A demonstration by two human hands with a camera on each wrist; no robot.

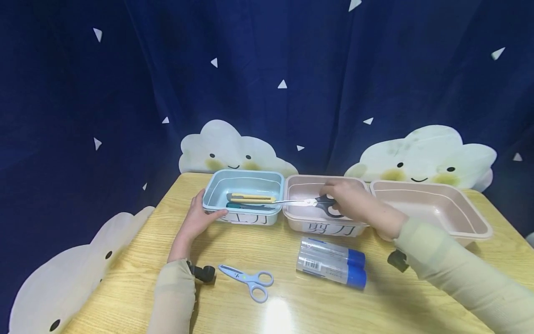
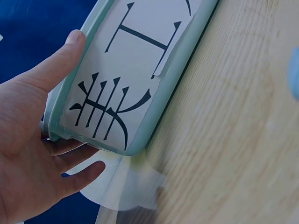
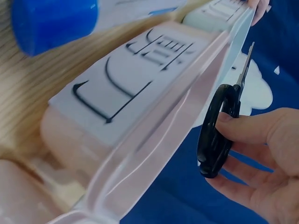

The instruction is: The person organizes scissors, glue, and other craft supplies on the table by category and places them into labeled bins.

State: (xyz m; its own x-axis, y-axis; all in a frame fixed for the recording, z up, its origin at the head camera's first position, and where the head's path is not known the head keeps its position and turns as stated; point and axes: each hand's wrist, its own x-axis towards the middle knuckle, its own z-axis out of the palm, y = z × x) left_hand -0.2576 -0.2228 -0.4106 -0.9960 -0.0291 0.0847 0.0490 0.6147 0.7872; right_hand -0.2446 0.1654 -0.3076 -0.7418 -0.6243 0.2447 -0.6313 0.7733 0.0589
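Note:
My right hand (image 1: 348, 199) holds black-handled scissors (image 1: 323, 203) over the middle pink bin (image 1: 298, 226). The thumb lies on the handle loops in the right wrist view, and the blades point left toward the blue bin's rim. My left hand (image 1: 198, 221) grips the left end of the light blue bin (image 1: 212, 216). Its thumb lies along the front rim, while the other fingers reach round the end wall, partly hidden in the left wrist view. Inside the blue bin lie a yellow utility knife (image 1: 250, 198) and a dark green knife-like tool (image 1: 250, 206).
Blue scissors (image 1: 240, 276) lie on the wooden table (image 1: 225, 315) near my left wrist. Two clear tubes (image 1: 325, 266) with blue caps lie side by side before the middle bin. Another pink bin (image 1: 475, 222) stands at the right. A dark blue curtain (image 1: 258, 106) hangs behind.

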